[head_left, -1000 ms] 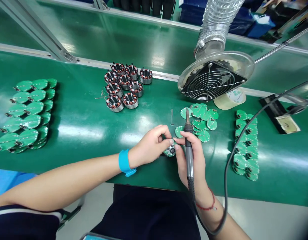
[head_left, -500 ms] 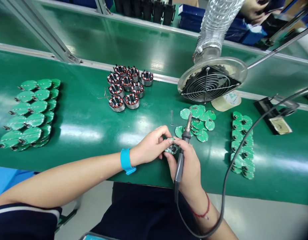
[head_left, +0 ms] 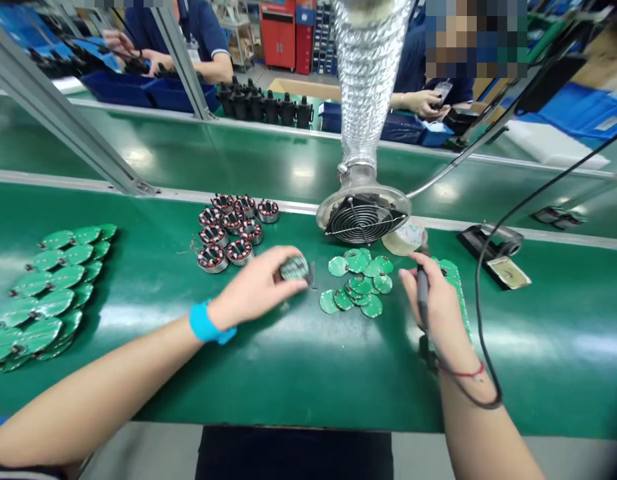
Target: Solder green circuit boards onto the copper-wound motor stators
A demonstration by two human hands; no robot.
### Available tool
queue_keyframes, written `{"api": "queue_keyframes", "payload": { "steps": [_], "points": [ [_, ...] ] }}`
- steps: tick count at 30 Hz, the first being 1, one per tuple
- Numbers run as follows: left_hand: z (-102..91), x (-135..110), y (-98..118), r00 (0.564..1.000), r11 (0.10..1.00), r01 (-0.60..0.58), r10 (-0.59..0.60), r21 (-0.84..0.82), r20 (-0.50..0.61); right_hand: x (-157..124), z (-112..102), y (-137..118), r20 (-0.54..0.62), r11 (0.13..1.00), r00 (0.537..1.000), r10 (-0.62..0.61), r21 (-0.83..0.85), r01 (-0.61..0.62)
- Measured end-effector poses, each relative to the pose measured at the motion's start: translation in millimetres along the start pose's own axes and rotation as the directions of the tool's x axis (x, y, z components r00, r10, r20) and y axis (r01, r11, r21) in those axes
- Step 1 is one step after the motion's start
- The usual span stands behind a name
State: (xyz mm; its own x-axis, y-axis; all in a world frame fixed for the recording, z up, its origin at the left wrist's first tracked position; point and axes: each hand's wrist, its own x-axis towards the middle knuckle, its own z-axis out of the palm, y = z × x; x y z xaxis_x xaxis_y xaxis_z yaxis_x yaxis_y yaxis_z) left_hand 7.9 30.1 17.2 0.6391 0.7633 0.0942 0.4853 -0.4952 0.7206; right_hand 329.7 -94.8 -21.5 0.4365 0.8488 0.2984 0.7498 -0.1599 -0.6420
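My left hand (head_left: 258, 285) is closed on a small round green circuit board (head_left: 294, 268), pinched between thumb and fingers just above the bench. In my right hand (head_left: 441, 307) is a soldering iron (head_left: 423, 293), gripped by its dark handle with the tip pointing up and away. A loose pile of round green circuit boards (head_left: 361, 287) lies between the two hands. Beyond my left hand stand several motor stators (head_left: 233, 223) with copper windings. My right hand partly hides a row of green boards (head_left: 453, 272) behind it.
Overlapping rows of green boards (head_left: 55, 283) lie at the left. A fume extractor (head_left: 363, 220) hangs over the back, beside a tape roll (head_left: 403, 239). A soldering iron stand (head_left: 493, 247) is at the right. The iron's cable (head_left: 481, 300) loops by my right forearm. Two people work across the bench.
My hands have parted: the left moved left with the circuit board, the right moved right with the soldering iron. The view has tilted up, showing more of the far bench.
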Motion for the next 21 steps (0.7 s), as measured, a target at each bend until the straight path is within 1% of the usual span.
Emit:
{"api": "queue_keyframes", "payload": {
  "steps": [1,2,3,4,5,6,8,10,11,13,14,16,18,19,20,21],
  "points": [
    [-13.6,20,-3,0.992,0.997,0.078,-0.076,0.02,-0.103,7,0,6,0.021,0.997,0.998,0.063,0.05,-0.064],
    [-26.8,42,-6,0.97,0.987,0.158,-0.147,0.043,-0.191,12,1,11,0.041,0.989,0.993,0.113,0.093,-0.116],
    [-38.4,67,-9,0.937,0.97,0.23,-0.197,0.084,-0.289,14,3,14,0.038,0.983,0.989,0.14,0.118,-0.143],
    [-47.5,93,-12,0.916,0.946,0.286,-0.223,0.151,-0.333,14,5,17,0.007,0.982,0.989,0.145,0.124,-0.145],
    [-53.8,118,-16,0.908,0.917,0.331,-0.244,0.224,-0.342,12,7,20,-0.032,0.987,0.992,0.125,0.11,-0.121],
    [-57.1,143,-20,0.904,0.88,0.375,-0.276,0.293,-0.327,10,8,21,-0.086,0.994,0.993,0.084,0.079,-0.077],
    [-56.0,185,-28,0.903,0.852,0.398,-0.3,0.339,-0.308,5,7,24,-0.17,0.999,0.985,-0.037,-0.003,0.037],
    [-49.5,215,-35,0.898,0.823,0.425,-0.332,0.377,-0.288,1,5,25,-0.215,0.989,0.966,-0.146,-0.054,0.137],
    [-46.3,225,-38,0.895,0.806,0.439,-0.352,0.398,-0.274,0,3,25,-0.233,0.983,0.955,-0.185,-0.062,0.175],
    [-43.7,235,-42,0.887,0.768,0.462,-0.393,0.445,-0.243,-2,0,22,-0.275,0.975,0.935,-0.224,-0.056,0.217],
    [-45.1,236,-43,0.884,0.748,0.468,-0.407,0.47,-0.232,-3,-1,21,-0.291,0.975,0.931,-0.22,-0.045,0.216],
    [-53.0,228,-42,0.884,0.715,0.463,-0.412,0.524,-0.22,-6,-3,19,-0.302,0.986,0.941,-0.153,0.014,0.165],
    [-64.4,210,-40,0.899,0.697,0.423,-0.4,0.578,-0.177,-10,-2,17,-0.262,0.99,0.965,-0.019,0.131,0.055],
    [-69.8,197,-38,0.91,0.698,0.386,-0.395,0.603,-0.126,-11,-2,17,-0.229,0.98,0.972,0.044,0.199,0.002],
    [-74.0,184,-37,0.917,0.705,0.34,-0.397,0.623,-0.052,-12,-1,16,-0.199,0.965,0.976,0.091,0.258,-0.038],
    [-76.4,170,-35,0.917,0.713,0.293,-0.399,0.636,0.025,-13,1,15,-0.179,0.952,0.977,0.115,0.3,-0.057]
  ]
}}
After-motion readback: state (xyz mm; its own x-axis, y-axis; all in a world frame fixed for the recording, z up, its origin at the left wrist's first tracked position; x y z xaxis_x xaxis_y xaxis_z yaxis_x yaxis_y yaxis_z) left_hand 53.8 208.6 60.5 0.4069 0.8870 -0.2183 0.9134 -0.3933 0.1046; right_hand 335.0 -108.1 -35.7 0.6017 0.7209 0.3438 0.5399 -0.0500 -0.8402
